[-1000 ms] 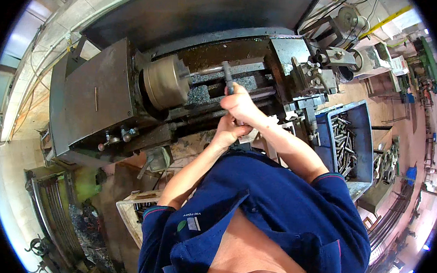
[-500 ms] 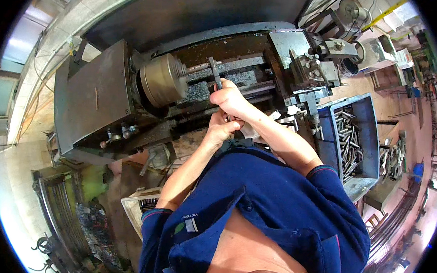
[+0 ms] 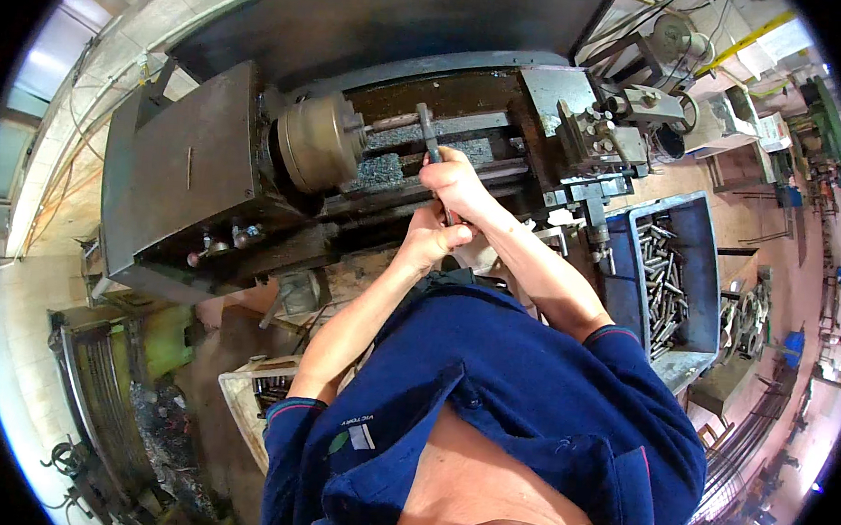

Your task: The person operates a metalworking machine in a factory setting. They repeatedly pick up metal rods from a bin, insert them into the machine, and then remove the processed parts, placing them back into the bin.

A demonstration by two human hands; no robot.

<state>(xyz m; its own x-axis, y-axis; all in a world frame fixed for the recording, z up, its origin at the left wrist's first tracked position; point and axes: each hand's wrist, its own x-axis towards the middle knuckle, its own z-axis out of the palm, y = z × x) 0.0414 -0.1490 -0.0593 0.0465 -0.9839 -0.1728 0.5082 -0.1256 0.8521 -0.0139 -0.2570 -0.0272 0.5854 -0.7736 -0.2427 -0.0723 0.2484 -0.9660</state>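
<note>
Both my hands are closed around a long, flat grey metal tool (image 3: 426,120); its exact kind is unclear. My right hand (image 3: 453,181) grips it farther up, with the blade-like end sticking out beyond the fingers. Nearer my body, my left hand (image 3: 433,240) is wrapped round its lower part, just below my right wrist. The tool's upper end lies by the free end of a thin metal rod (image 3: 393,123), touching or just in front of it; I cannot tell which. That rod juts out of a lathe's round brass-coloured chuck (image 3: 314,148).
Metal chips (image 3: 380,170) cover the lathe bed. Left stands the headstock (image 3: 184,146) with levers; right, the tool post (image 3: 594,129). A blue bin (image 3: 710,278) of short metal pins is close to my right arm. A pale box (image 3: 238,396) with dark parts sits by my left elbow.
The chuck jaws were blurred and now show sharply. The tool's upper end has swung slightly right and stands more upright. My grip is unchanged, and the whole view has shifted a little.
</note>
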